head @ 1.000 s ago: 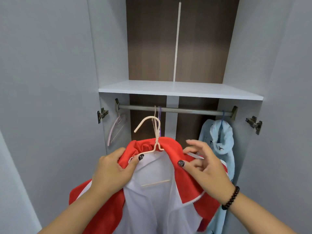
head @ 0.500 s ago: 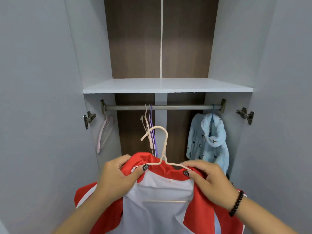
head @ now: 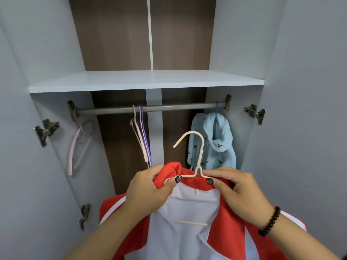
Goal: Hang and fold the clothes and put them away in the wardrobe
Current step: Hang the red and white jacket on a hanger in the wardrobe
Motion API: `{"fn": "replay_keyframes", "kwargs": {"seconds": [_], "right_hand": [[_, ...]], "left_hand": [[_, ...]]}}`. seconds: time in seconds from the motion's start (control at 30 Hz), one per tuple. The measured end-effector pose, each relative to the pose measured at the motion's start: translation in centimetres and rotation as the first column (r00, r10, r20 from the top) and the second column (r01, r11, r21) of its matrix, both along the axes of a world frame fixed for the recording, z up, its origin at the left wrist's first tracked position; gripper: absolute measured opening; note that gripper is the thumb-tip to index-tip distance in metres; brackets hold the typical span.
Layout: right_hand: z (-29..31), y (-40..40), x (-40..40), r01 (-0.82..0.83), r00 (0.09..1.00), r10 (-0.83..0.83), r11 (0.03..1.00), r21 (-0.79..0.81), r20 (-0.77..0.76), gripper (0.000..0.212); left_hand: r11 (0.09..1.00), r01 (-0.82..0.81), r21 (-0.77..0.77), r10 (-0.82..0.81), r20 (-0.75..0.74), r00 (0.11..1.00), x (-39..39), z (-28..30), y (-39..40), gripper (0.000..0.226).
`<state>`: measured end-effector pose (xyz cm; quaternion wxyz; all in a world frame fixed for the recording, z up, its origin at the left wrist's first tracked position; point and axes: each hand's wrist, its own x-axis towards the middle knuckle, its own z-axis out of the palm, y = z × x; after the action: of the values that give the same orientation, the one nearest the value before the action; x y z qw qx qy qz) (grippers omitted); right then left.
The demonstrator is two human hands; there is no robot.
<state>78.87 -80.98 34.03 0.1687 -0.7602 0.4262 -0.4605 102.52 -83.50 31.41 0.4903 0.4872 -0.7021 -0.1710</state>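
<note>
1. Head view, hands: left hand [head: 148,190] grips the left side of the red collar, thumb pressed over the front edge. Right hand [head: 234,188] pinches the collar and the hanger shoulder together, thumb on top.
2. Head view, task item: red and white jacket [head: 187,222] sits on the cream hanger [head: 195,156], held near the camera, in front of and below the rail [head: 169,107]. Hook is free, not yet on the rail, its open end pointing left.
3. Head view, wardrobe: purple and cream empty hangers [head: 140,137] hang left of centre; a pink hanger [head: 78,145] hangs at the far left end; a light blue hooded garment [head: 214,145] hangs at the right end. White shelf [head: 146,79] sits just above the rail.
4. Judgement, step in hand: settle the collar evenly on both hanger shoulders before lifting.
5. Judgement, doing it well: raise the hook over the bare stretch of rail between the empty hangers and the blue garment, keeping under the shelf edge.
6. Risk: the jacket may slip off one shoulder if either hand lets go early.
</note>
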Motion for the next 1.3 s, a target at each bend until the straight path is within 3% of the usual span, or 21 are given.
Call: {"fn": "replay_keyframes", "kwargs": {"seconds": [0.1,0.2,0.27,0.33,0.43,0.5,0.67,0.83,0.97,1.1,1.23,1.3], "right_hand": [[1.1,-1.9,-1.4,0.03,0.999,-0.03,1.0,0.006,-0.012,0.037],[2.4,-4.6,-3.7,0.076,0.997,-0.075,0.997,0.032,-0.011,0.041],[3.0,-6.7,-5.1,0.133,0.991,-0.133,0.99,0.041,-0.013,0.038],[3.3,-8.9,-6.5,0.211,0.978,-0.21,0.977,0.039,-0.009,0.037],[3.0,-12.7,-8.4,0.282,0.958,-0.284,0.957,0.064,0.029,0.043],[2.5,-15.5,-9.2,0.314,0.948,-0.317,0.946,0.076,0.031,0.045],[0.6,-23.4,-9.1,0.358,0.933,-0.359,0.926,0.118,-0.018,0.03],[0.4,-29.8,-7.6,0.37,0.928,-0.372,0.92,0.132,-0.011,0.027],[1.0,-33.6,-5.0,0.401,0.916,-0.4,0.911,0.096,-0.023,0.015],[1.4,-37.0,-3.4,0.473,0.881,-0.471,0.876,0.095,-0.044,0.008],[1.0,-39.2,-2.7,0.536,0.844,-0.532,0.838,0.106,-0.063,0.01],[0.6,-40.0,-2.2,0.55,0.835,-0.544,0.828,0.111,-0.08,0.008]], "left_hand": [[1.0,0.004,0.003,-0.004,-0.057,0.998,-2.2,-0.2,-2.3,0.043],[0.992,-0.098,-0.078,0.095,-0.038,0.995,-5.0,0.1,-5.2,0.049],[0.969,-0.172,-0.18,0.169,-0.033,0.985,-6.6,0.3,-7.5,0.039],[0.931,-0.27,-0.245,0.249,-0.115,0.962,-7.7,0.3,-9.9,0.014],[0.936,-0.343,-0.08,0.312,-0.264,0.913,-9.4,-0.7,-13.0,0.019],[0.933,-0.358,0.04,0.355,-0.277,0.893,-10.7,-1.8,-14.9,0.003],[0.878,-0.341,0.335,0.441,-0.291,0.849,-11.9,-3.9,-19.6,0.024],[0.84,-0.373,0.394,0.502,-0.304,0.81,-10.7,-3.8,-22.3,0.028],[0.849,-0.306,0.431,0.461,-0.321,0.827,-9.1,-3.1,-24.5,0.027],[0.828,-0.221,0.516,0.356,-0.178,0.917,-8.3,-3.8,-27.9,0.055],[0.729,-0.321,0.604,0.355,0.066,0.932,-7.1,-5.3,-30.2,0.048],[0.744,-0.368,0.558,0.341,0.157,0.927,-6.4,-6.1,-30.7,0.044]]}}
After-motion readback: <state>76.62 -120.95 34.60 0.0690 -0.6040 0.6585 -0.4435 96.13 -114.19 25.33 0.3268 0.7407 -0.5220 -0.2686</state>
